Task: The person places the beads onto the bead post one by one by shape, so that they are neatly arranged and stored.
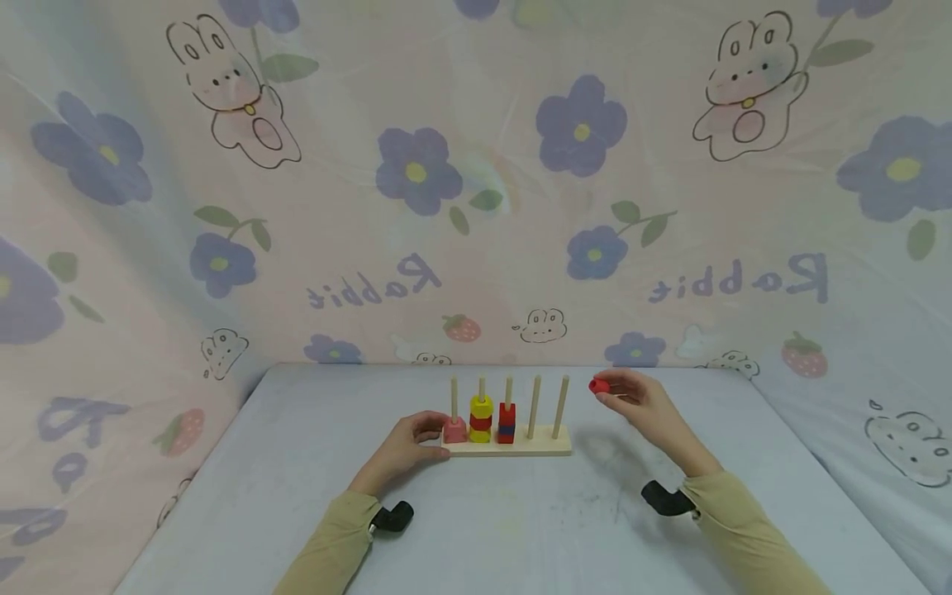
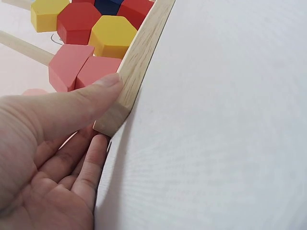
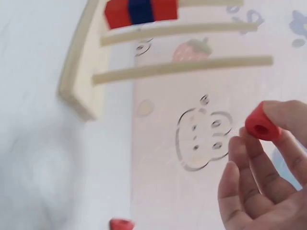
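Note:
A wooden peg stand (image 1: 535, 449) with upright pegs stands on the white table. Pink blocks (image 1: 454, 433) sit on its leftmost peg, yellow and red blocks (image 1: 482, 411) on the second, red and blue blocks (image 1: 506, 416) on the middle one. The two right pegs are bare. My left hand (image 1: 405, 445) grips the stand's left end, thumb along the front edge in the left wrist view. To the right of the last peg and raised above the table, my right hand (image 1: 645, 411) pinches a red bead (image 3: 255, 118), its hole showing in the right wrist view.
Another small red piece (image 3: 121, 224) shows at the bottom edge of the right wrist view, mostly cut off. Behind the white table (image 1: 491, 529) hangs a cloth (image 1: 491, 240) printed with rabbits and flowers. Black bands (image 1: 392, 518) are on both wrists.

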The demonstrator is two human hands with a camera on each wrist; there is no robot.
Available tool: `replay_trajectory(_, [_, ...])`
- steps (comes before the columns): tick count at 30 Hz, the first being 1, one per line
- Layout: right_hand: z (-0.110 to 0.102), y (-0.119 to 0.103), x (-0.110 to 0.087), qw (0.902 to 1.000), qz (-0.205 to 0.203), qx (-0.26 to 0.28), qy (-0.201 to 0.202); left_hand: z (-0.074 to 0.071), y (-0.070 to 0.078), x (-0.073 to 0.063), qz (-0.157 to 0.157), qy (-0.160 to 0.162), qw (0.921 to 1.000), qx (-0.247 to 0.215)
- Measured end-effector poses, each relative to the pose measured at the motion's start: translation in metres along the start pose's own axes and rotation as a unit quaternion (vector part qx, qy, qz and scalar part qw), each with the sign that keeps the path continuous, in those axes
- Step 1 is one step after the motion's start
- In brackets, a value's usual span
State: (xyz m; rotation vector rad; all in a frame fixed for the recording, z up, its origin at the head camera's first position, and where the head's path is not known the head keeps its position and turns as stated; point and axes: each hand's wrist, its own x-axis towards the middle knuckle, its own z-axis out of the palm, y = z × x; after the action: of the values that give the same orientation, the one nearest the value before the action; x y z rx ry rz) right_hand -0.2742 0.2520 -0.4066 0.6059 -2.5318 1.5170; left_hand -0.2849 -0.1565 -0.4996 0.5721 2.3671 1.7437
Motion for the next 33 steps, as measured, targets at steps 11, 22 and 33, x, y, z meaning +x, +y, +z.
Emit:
replay_trajectory(11, [0.024,-0.047,0.022,0.9883,-0.073,0.113,0.071,0.002,0.003,-0.001,-0.005,0.009,0.9999,-0.002])
replay_trajectory(22, [0.052,-0.048,0.034,0.9825,-0.066,0.167,0.047,0.002,0.032,-0.011,0.001,-0.004,0.9999,-0.015])
replay_trajectory(33, [0.069,-0.034,0.04,0.985,-0.063,0.16,-0.002,0.0,0.033,-0.01,-0.008,-0.001,0.9999,-0.01])
